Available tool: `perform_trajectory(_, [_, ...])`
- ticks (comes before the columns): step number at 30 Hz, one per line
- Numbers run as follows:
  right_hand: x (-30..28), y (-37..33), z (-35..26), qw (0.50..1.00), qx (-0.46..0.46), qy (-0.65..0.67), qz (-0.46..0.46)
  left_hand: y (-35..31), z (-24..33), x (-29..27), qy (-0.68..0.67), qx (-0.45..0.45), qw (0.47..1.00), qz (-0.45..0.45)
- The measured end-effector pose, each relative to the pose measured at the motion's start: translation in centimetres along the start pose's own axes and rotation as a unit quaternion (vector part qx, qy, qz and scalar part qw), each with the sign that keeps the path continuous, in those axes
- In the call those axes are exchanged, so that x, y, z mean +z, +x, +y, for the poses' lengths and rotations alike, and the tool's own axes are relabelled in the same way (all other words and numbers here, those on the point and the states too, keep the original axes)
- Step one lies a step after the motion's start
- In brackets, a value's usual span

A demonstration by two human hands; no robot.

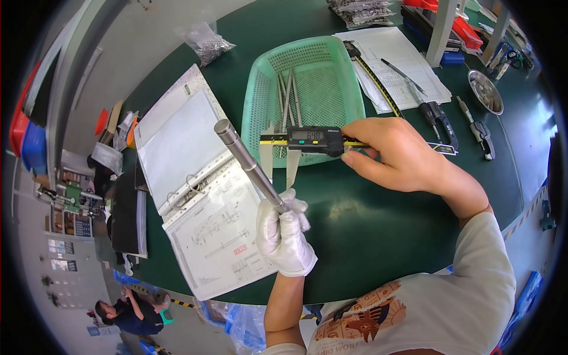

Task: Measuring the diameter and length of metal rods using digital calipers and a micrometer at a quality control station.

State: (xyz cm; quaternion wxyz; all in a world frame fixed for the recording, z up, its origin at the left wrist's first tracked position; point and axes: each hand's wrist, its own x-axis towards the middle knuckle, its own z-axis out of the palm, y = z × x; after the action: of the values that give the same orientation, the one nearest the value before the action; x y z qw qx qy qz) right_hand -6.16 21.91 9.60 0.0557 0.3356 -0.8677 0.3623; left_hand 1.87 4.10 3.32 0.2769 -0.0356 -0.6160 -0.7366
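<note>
My left hand [283, 234], in a white glove, is wrapped round the lower part of a long grey metal rod [251, 165]. The rod tilts up and to the left, its thicker end uppermost. My bare right hand [393, 152] grips the right end of a digital caliper [313, 141] with a lit display. The caliper's jaws point down and stand apart, just right of the rod and above the gloved fingers; I cannot tell whether they touch it. Behind the caliper, a green perforated basket [349, 89] holds several thin metal rods [288, 97].
An open ring binder [216, 222] with drawings lies left, partly under the rod. Right of the basket are paper sheets [390, 59], a pen [402, 76], more measuring tools [435, 118] and a metal bowl [486, 92]. Bagged parts [207, 44] lie at the back. A person [133, 313] sits lower left.
</note>
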Motion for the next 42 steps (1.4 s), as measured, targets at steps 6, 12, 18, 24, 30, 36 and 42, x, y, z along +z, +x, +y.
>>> perform_trajectory(6, [-0.27, -0.51, -0.18, 1.0, -0.013, 0.019, -0.021, -0.7, -0.51, -0.07, 0.004, 0.004, 1.0, -0.007])
perform_trajectory(12, [-0.3, -0.52, -0.04, 0.999, -0.022, -0.002, -0.026, -0.89, -0.25, -0.05, -0.021, -0.016, 1.0, -0.004])
perform_trajectory(18, [-0.08, -0.36, 0.04, 0.999, -0.001, -0.03, -0.015, -0.69, -0.15, -0.09, -0.005, -0.032, 0.999, 0.009])
perform_trajectory(24, [-0.09, -0.57, 0.29, 0.998, -0.03, -0.055, 0.025, -0.5, -0.14, 0.33, -0.005, 0.003, 1.0, 0.01])
perform_trajectory(30, [-0.1, -0.77, 0.25, 0.997, -0.035, -0.06, 0.03, -0.62, -0.32, 0.43, 0.0, 0.018, 1.0, 0.013])
perform_trajectory(36, [-0.27, -0.77, 0.21, 0.997, -0.034, -0.064, 0.003, -0.56, -0.39, 0.33, 0.0, 0.021, 1.0, 0.009])
perform_trajectory(42, [-0.11, -0.84, 0.19, 0.997, -0.054, -0.042, 0.017, -0.41, -0.42, 0.32, -0.009, 0.013, 1.0, -0.001])
